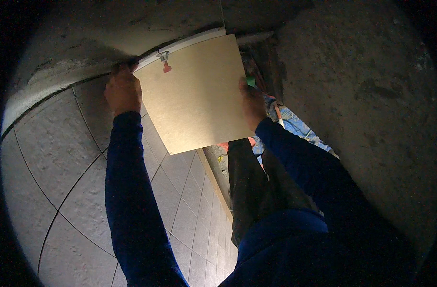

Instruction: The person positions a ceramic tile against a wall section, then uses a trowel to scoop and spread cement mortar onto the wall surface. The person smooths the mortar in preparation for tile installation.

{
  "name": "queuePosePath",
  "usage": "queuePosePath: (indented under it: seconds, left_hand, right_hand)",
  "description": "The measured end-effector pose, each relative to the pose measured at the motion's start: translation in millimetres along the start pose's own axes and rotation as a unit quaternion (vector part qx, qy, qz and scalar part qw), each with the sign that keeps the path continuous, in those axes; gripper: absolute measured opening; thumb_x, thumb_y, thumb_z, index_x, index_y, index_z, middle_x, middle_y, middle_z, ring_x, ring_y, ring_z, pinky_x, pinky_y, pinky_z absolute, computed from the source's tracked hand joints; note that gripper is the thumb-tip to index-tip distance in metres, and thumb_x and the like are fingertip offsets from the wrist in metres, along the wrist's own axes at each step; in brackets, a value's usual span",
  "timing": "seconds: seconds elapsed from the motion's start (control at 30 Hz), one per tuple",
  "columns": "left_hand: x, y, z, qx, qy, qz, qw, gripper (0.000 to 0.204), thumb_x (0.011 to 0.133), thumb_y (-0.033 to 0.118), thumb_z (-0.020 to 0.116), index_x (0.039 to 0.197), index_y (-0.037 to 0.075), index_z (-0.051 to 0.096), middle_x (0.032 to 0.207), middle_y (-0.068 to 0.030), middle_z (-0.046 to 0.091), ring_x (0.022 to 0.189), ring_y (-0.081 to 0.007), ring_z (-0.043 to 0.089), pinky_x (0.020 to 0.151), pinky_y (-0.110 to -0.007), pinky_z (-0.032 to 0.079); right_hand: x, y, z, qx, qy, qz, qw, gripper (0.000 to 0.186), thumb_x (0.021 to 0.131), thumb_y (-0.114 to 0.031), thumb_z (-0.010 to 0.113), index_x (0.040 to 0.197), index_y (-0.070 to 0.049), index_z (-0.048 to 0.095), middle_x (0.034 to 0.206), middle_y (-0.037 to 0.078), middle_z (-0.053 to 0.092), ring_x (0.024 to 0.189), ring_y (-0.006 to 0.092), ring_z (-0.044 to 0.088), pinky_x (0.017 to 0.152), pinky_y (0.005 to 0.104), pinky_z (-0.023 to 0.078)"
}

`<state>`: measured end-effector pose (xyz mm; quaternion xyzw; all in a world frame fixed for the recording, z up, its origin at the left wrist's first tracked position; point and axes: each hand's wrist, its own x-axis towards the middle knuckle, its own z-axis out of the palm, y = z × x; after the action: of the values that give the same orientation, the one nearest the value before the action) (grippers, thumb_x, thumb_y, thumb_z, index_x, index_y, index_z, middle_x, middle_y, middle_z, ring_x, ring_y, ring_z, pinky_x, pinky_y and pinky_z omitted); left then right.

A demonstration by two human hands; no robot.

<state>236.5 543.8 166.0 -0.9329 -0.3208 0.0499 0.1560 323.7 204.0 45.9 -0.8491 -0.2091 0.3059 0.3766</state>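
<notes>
A square beige tile (194,91) lies in front of me, its far edge along a white strip (194,40) at the foot of the wall. My right hand (252,104) is closed on the tile's right edge, with the fingers partly hidden. Beside the tile's far left corner, my left hand (124,90) is closed against the wall's foot. Its fingertips are in shadow, and what they hold is hidden. A small red wedge with a grey clip (166,63) sits at the tile's far edge.
Grey tiles (80,191) with dark joints spread to my left, ending at a pale edge strip (218,191). A rough dark wall (361,95) rises on the right. Blue sheeting (299,126) lies near my right forearm, with a green object (250,82) beyond my right hand.
</notes>
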Motion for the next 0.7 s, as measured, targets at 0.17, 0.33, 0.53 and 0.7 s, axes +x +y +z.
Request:
queuePosePath:
  seconds: [0.17, 0.33, 0.53, 0.7]
  left_hand:
    - [-1.5, -1.5, 0.0, -0.026, 0.008, 0.021, 0.999, 0.02, 0.099, 0.02, 0.057, 0.111, 0.008, 0.067, 0.113, -0.0196, 0.071, 0.095, -0.0425, 0.072, 0.081, -0.052, 0.059]
    - [-0.7, -0.2, -8.7, -0.1, -0.023, 0.013, 0.995, 0.034, 0.105, 0.036, 0.055, 0.112, 0.005, 0.066, 0.114, -0.0221, 0.07, 0.101, -0.0452, 0.069, 0.085, -0.055, 0.056]
    - [-5.5, 5.9, -17.6, -0.202, 0.005, -0.022, 0.979, 0.039, 0.103, 0.042, 0.058, 0.11, 0.005, 0.068, 0.118, -0.0221, 0.07, 0.103, -0.0438, 0.069, 0.086, -0.053, 0.057]
    - [-1.0, 9.2, -2.2, -0.152, -0.005, -0.043, 0.987, 0.039, 0.103, 0.043, 0.059, 0.108, 0.005, 0.068, 0.114, -0.0213, 0.072, 0.101, -0.0431, 0.07, 0.085, -0.051, 0.058]
  right_hand:
    - [0.7, 0.2, 3.2, 0.022, 0.015, 0.044, 0.999, 0.047, 0.089, -0.013, 0.052, 0.135, -0.002, 0.054, 0.106, 0.022, 0.069, 0.095, 0.0381, 0.068, 0.082, 0.0484, 0.055]
    - [-0.9, -2.5, 1.3, 0.139, 0.067, 0.071, 0.985, 0.083, 0.101, -0.075, 0.04, 0.097, 0.003, 0.067, 0.086, 0.017, 0.068, 0.081, 0.0301, 0.061, 0.076, 0.045, 0.047]
    - [-1.8, -4.8, -0.1, 0.09, 0.063, 0.028, 0.994, 0.079, 0.104, -0.07, 0.039, 0.109, 0.003, 0.068, 0.102, 0.02, 0.072, 0.092, 0.0345, 0.065, 0.084, 0.0443, 0.048]
    - [0.9, -0.9, 1.9, 0.165, 0.072, 0.076, 0.981, 0.075, 0.104, -0.066, 0.042, 0.115, 0.003, 0.067, 0.109, 0.02, 0.072, 0.099, 0.0331, 0.065, 0.09, 0.0424, 0.048]
